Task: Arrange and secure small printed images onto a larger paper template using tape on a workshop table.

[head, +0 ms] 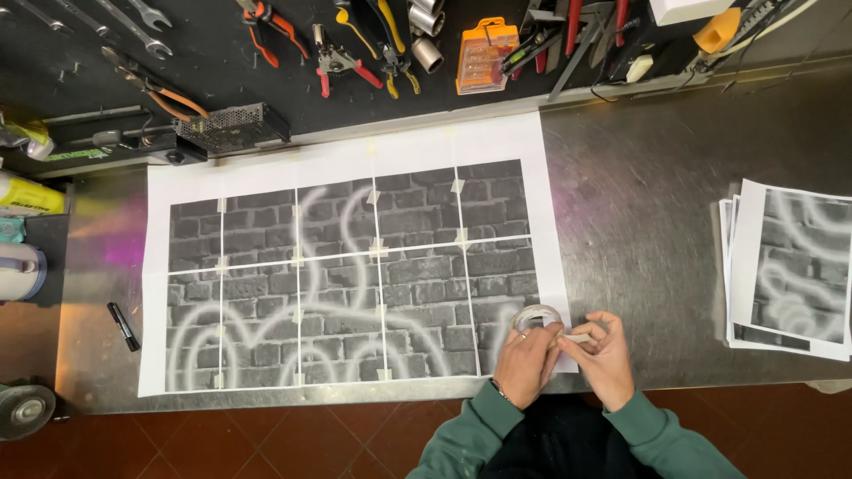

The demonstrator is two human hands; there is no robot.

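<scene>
Taped sheets [355,275] centre on bench [657,204]; paper stack [790,266] right; marker [122,325] left.

A steel workbench [657,177] stands on red floor tiles [266,443] below a black tool wall [266,89].

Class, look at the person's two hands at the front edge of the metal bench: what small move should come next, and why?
Probably tear off the short strip. The left hand holds the clear roll of tape; the right hand pinches a short pulled-out end of tape. The taped grid of brick-wall printed sheets lies right beside them, its seams already carrying small tape pieces.
</scene>
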